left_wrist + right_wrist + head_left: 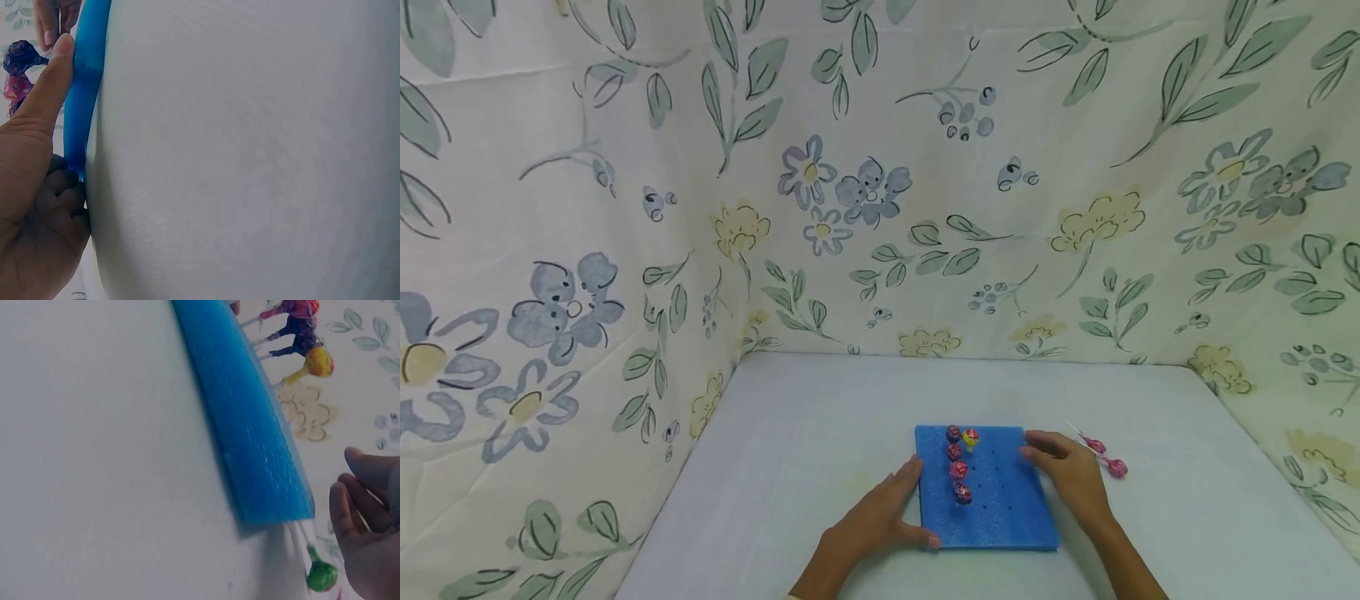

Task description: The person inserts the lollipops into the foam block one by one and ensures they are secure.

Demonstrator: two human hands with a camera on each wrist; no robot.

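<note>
A blue foam board [1015,517] lies flat, with rows of small holes in its top. Several wrapped lollipops stand in it: a column of purple and pink ones, including a pink lollipop [958,470], and a yellow lollipop [971,437] beside the far end. My left hand [880,514] holds the board at its left side, thumb at the near corner; in the left wrist view its fingers curl against the edge. Near the far right corner hovers my right hand [1071,475], fingers loosely bent. The right wrist view shows nothing between its thumb and fingers.
Two pink lollipops, one being the nearer lollipop [1117,467], lie on the white table [820,425] right of my right hand. A green lollipop [322,576] shows past the board's end in the right wrist view. Flower-patterned cloth [880,275] surrounds the table.
</note>
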